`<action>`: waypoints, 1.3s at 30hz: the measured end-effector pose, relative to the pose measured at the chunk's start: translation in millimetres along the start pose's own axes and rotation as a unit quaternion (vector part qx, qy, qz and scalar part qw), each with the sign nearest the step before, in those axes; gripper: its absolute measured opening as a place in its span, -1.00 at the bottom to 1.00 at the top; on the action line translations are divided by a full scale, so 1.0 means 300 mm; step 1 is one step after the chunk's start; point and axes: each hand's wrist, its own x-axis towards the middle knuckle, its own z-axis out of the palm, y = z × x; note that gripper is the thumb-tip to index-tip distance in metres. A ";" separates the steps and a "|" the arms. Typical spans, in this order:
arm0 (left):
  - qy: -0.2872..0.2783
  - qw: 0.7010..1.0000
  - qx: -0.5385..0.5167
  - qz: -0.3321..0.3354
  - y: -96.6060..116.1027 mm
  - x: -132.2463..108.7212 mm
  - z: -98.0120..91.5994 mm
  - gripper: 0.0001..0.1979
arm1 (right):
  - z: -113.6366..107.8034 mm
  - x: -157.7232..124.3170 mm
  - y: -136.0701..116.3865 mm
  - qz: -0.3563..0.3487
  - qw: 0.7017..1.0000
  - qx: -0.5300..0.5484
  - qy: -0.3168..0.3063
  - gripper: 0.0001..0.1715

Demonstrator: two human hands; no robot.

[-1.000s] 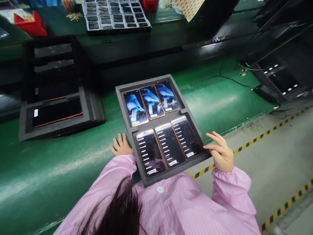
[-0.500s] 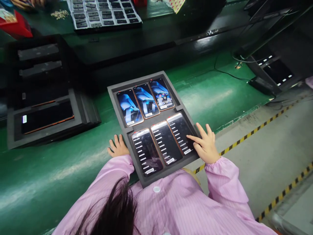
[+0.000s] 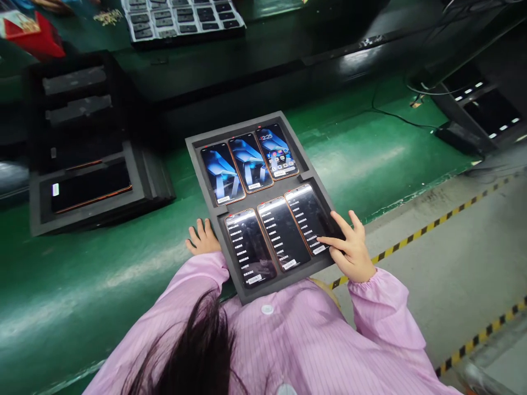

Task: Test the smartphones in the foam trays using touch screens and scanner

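A dark grey foam tray (image 3: 242, 204) lies in front of me with two rows of lit smartphones. The far row shows blue wallpaper; its right phone (image 3: 277, 152) also shows app icons and a clock. In the near row, the left phone (image 3: 251, 249), the middle phone (image 3: 284, 235) and the right phone (image 3: 310, 219) display white text lists on black. My right hand (image 3: 349, 247) is open, its index fingertip at the lower part of the near right phone's screen. Beside the tray's left edge, my left hand (image 3: 203, 238) rests on the green surface with fingers spread.
Stacked foam trays (image 3: 142, 189) holding dark phones stand at the left. Across the back lies a white compartment tray (image 3: 185, 19) of small dark parts, near a red box (image 3: 39, 35). A cable (image 3: 395, 122) and more dark devices (image 3: 492, 112) are at the right.
My right index finger has moved lower on the near right phone's screen. The far right phone now shows a clock above its icons. The whole view has shifted slightly.
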 end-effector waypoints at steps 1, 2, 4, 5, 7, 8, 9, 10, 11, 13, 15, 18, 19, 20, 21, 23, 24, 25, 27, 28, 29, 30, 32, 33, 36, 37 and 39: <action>-0.005 1.000 0.000 0.001 -0.002 0.001 0.001 -0.57 | 0.001 0.001 0.001 -0.001 1.000 -0.005 -0.001 -0.60; -0.011 1.000 0.000 0.003 -0.005 0.002 0.003 -0.57 | 0.002 0.001 0.002 -0.001 1.000 -0.012 -0.004 -0.61; -0.018 1.000 -0.003 0.002 -0.011 0.001 0.007 -0.56 | 0.001 0.002 -0.001 0.000 0.999 -0.034 -0.010 -0.60; -0.018 1.000 -0.005 0.000 -0.012 -0.001 0.008 -0.55 | 0.000 0.002 -0.006 0.000 0.999 -0.042 -0.012 -0.60; -0.012 1.000 -0.008 0.006 -0.010 -0.010 0.006 -0.54 | -0.001 0.001 -0.026 -0.011 0.999 -0.041 -0.013 -0.59; -0.007 1.000 -0.008 0.010 -0.008 -0.015 0.004 -0.54 | -0.001 0.000 -0.041 -0.022 0.999 -0.031 -0.018 -0.58; -0.003 1.000 -0.007 0.014 -0.006 -0.019 0.001 -0.53 | 0.001 0.000 -0.058 -0.036 0.999 -0.021 -0.027 -0.57; -0.001 1.000 -0.005 0.019 -0.004 -0.023 -0.001 -0.53 | 0.004 0.001 -0.077 -0.050 0.998 -0.012 -0.043 -0.55; -0.001 1.000 -0.003 0.021 -0.002 -0.025 -0.002 -0.52 | 0.009 0.004 -0.095 -0.063 0.996 -0.009 -0.062 -0.54; -0.005 1.000 -0.002 0.018 -0.001 -0.023 -0.002 -0.52 | 0.023 0.018 -0.125 -0.074 0.992 -0.020 -0.096 -0.53; -0.016 1.000 -0.004 0.009 -0.002 -0.015 0.002 -0.53 | 0.038 0.041 -0.143 -0.067 0.991 -0.046 -0.109 -0.52; -0.026 1.000 -0.001 -0.014 -0.004 -0.006 0.006 -0.55 | 0.054 0.081 -0.151 -0.053 0.990 -0.077 -0.101 -0.50; -0.025 1.000 0.001 -0.012 -0.005 -0.006 0.006 -0.54 | 0.057 0.090 -0.152 -0.050 0.991 -0.082 -0.098 -0.49; -0.021 1.000 0.003 -0.006 -0.005 -0.006 0.006 -0.54 | 0.058 0.096 -0.153 -0.048 0.991 -0.083 -0.095 -0.49; -0.016 1.000 0.004 -0.001 -0.005 -0.006 0.006 -0.54 | 0.058 0.097 -0.155 -0.047 0.991 -0.081 -0.094 -0.50; -0.014 1.000 -0.001 -0.001 -0.005 -0.006 0.007 -0.53 | 0.056 0.087 -0.161 -0.047 0.993 -0.065 -0.089 -0.51; -0.015 1.000 -0.005 -0.009 -0.005 -0.004 0.009 -0.54 | 0.056 0.078 -0.165 -0.050 0.994 -0.054 -0.086 -0.51; -0.018 1.000 -0.012 -0.019 -0.006 -0.002 0.011 -0.54 | 0.055 0.066 -0.170 -0.055 0.994 -0.042 -0.082 -0.52; -0.019 0.999 -0.027 -0.028 -0.008 0.002 0.015 -0.55 | 0.057 0.044 -0.179 -0.066 0.995 -0.021 -0.078 -0.53; -0.016 0.999 -0.032 -0.027 -0.009 0.004 0.016 -0.55 | 0.059 0.034 -0.183 -0.070 0.994 -0.013 -0.078 -0.53; -0.014 0.999 -0.034 -0.024 -0.009 0.004 0.016 -0.55 | 0.061 0.027 -0.186 -0.072 0.994 -0.008 -0.079 -0.53; -0.013 0.999 -0.033 -0.020 -0.010 0.004 0.015 -0.55 | 0.062 0.023 -0.189 -0.073 0.994 -0.003 -0.080 -0.54; -0.014 1.000 -0.020 -0.011 -0.010 0.001 0.011 -0.54 | 0.064 0.019 -0.192 -0.073 0.994 0.003 -0.079 -0.54; -0.016 1.000 -0.013 -0.008 -0.009 -0.001 0.009 -0.54 | 0.065 0.020 -0.192 -0.072 0.994 0.005 -0.078 -0.54; -0.022 1.000 -0.001 -0.006 -0.007 -0.003 0.005 -0.53 | 0.066 0.023 -0.191 -0.070 0.995 0.003 -0.076 -0.53; -0.025 1.000 0.000 -0.007 -0.006 -0.003 0.005 -0.53 | 0.066 0.025 -0.191 -0.071 0.995 0.001 -0.075 -0.53; -0.028 1.000 0.001 -0.013 -0.005 -0.001 0.006 -0.53 | 0.066 0.027 -0.190 -0.073 0.994 -0.007 -0.075 -0.53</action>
